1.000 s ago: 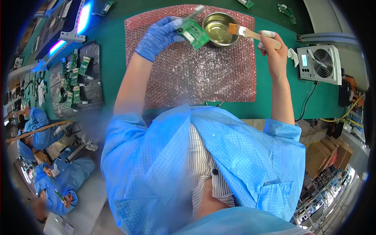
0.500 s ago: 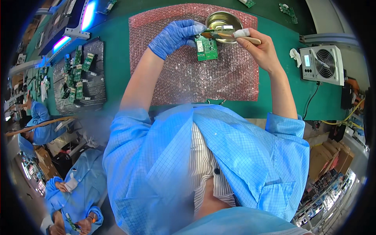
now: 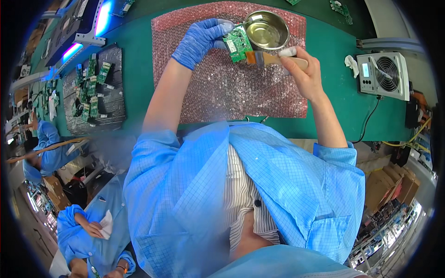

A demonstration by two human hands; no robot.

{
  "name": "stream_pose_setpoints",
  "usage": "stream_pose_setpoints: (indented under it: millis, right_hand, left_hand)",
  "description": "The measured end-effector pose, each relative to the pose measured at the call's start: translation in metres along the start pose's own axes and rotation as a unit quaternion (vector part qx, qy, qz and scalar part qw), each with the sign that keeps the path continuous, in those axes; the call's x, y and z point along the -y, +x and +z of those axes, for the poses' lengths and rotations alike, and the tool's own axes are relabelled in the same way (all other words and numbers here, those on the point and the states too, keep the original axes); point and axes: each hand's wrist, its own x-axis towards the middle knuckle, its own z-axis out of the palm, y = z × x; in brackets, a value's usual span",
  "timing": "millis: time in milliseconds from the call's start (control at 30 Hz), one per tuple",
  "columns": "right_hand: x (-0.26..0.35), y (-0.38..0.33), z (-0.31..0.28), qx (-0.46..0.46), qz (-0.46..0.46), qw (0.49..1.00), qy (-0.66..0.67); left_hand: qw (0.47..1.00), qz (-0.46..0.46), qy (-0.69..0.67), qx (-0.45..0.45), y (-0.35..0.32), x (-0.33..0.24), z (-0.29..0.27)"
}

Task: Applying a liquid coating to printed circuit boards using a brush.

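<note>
"Green, thin, rigid-looking: how would that circuit board (image 3: 238, 45) handle, held up over the bubble wrap (image 3: 232, 92)?"

"Light and stiff, I'd judge, and easily hurt where the small parts stand up. If wet, it could turn slippery."

"Where would you take hold?"

"By a bare edge, clear of the components. Watch the left hand (image 3: 197, 41), gloved in blue: its fingers pinch the board near its upper left side, leaving most of the face free."

"And the right hand (image 3: 303, 72)?"

"Fingers closed round the wooden handle of a flat brush (image 3: 272, 60), at least one wrapped in white. Its bristles sit right by the board's lower right corner; I can't tell whether they touch."

"What's around them?"

"Metal bowl (image 3: 283, 34) just beyond, some pale liquid (image 3: 264, 34) inside. Bubble wrap covers part of the green desk (image 3: 139, 69). More boards (image 3: 92, 88) lie well to the left on a dark pad (image 3: 116, 97); a fan unit (image 3: 382, 76) stands far right."
</note>
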Motion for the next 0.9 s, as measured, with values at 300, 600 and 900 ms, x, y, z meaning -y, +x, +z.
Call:
stream_pose_setpoints:
  millis: [300,600,900]
  right_hand:
    - [0.009,0.024,0.019,-0.058,-0.11,0.991,-0.04]
    - [0.009,0.014,-0.001,0.016,-0.033,0.999,-0.023]
    - [-0.013,0.019,0.004,-0.026,-0.033,0.994,0.097]
  left_hand:
    - [1.0,0.009,0.022,0.012,0.001,-0.005,0.009]
    - [0.998,-0.006,0.046,0.03,0.002,-0.002,-0.003]
    - [0.999,0.014,0.014,0.039,-0.001,-0.007,-0.003]
